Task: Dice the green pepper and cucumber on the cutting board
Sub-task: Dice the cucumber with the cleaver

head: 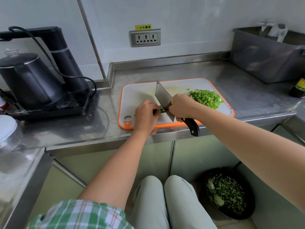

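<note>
A white cutting board with an orange rim [140,91] lies on the steel counter. On its right part sits a heap of diced green pepper [206,98]. My right hand [183,106] grips the black handle of a cleaver [162,96], whose blade slants down onto the board. My left hand [146,114], fingers curled, holds down a small dark green piece [162,110] right beside the blade. Most of that piece is hidden under my fingers, so I cannot tell whether it is pepper or cucumber.
A black electric kettle [28,80] on its base with a cord stands at the left. A grey tub [267,58] sits at the back right, with a dark bottle [298,88] near it. A black bin of green scraps [229,194] is on the floor below.
</note>
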